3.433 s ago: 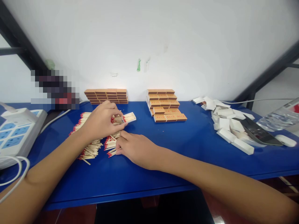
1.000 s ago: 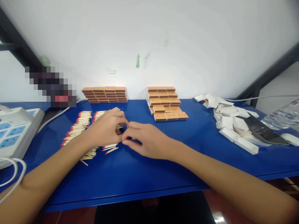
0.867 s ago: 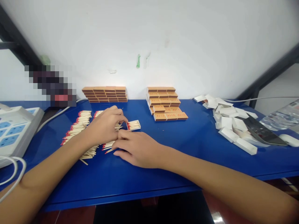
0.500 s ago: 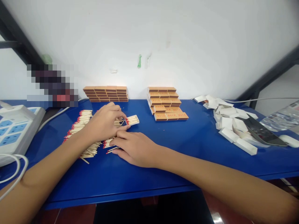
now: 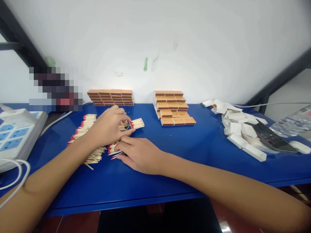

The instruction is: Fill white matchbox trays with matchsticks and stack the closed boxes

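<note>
My left hand [image 5: 109, 125] has its thumb and forefinger at the near end of a small white matchbox tray [image 5: 137, 124], closed on it. Red-headed matches lie inside that tray. Just in front, my right hand [image 5: 142, 156] bends its fingers around a small bunch of loose matches [image 5: 111, 149] on the table; its fingertips are partly hidden. The two hands touch or nearly touch at the left thumb. Under and beside my left forearm spreads a large pile of matches [image 5: 84, 126], red heads mostly to the left.
Matchboxes stand stacked against the wall in a left stack [image 5: 110, 97] and a stepped right stack [image 5: 173, 110]. White empty trays [image 5: 236, 124] lie heaped at the right, by a dark phone-like slab [image 5: 272, 137]. A power strip [image 5: 17, 136] with white cables sits left on the blue table [image 5: 194, 168].
Both hands stay almost in place. The tray and left hand have shifted very slightly; the view has moved a little.
</note>
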{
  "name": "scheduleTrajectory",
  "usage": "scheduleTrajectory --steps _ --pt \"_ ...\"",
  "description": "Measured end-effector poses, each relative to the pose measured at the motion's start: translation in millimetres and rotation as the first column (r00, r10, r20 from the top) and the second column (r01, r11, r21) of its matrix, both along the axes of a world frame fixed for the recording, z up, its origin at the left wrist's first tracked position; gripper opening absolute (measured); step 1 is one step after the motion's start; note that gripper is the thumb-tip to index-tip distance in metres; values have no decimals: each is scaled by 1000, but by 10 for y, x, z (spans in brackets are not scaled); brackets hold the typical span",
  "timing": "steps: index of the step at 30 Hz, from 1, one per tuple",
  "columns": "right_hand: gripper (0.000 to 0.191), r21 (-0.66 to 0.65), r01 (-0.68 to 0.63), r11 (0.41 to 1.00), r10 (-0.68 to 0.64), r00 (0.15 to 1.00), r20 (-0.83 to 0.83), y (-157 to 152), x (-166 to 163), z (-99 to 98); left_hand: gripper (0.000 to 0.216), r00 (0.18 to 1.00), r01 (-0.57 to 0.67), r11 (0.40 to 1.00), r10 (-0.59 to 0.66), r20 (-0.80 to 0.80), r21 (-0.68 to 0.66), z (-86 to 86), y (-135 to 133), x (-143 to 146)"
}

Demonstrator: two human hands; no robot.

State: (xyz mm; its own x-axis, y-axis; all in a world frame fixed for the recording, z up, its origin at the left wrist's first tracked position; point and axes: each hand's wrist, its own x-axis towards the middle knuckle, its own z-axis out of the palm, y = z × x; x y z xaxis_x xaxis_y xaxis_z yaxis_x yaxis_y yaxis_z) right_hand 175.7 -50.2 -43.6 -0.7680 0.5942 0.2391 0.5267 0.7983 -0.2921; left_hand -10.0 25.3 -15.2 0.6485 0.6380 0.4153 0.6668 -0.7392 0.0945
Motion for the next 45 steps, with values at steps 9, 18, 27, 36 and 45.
scheduleTrajectory --steps 9,18,27,36,45 --pt "22 -55 64 996 -62 997 35 -1 -41 10 27 1000 1 1000 -1 -3 6 8 3 -6" --pt "22 30 56 998 -59 993 105 9 20 -55 29 1000 10 1000 -10 -21 17 12 -19 8" --pt "36 67 56 996 -68 979 193 -69 4 20 31 1000 23 999 -22 -20 42 -16 -10 1" --pt "28 76 50 996 -66 973 222 -84 8 20 30 999 24 999 -23 -22 24 -4 -29 21" --pt "24 14 73 997 -74 976 203 -15 123 120 33 999 28 999 -27 -32 28 -23 -2 -13"
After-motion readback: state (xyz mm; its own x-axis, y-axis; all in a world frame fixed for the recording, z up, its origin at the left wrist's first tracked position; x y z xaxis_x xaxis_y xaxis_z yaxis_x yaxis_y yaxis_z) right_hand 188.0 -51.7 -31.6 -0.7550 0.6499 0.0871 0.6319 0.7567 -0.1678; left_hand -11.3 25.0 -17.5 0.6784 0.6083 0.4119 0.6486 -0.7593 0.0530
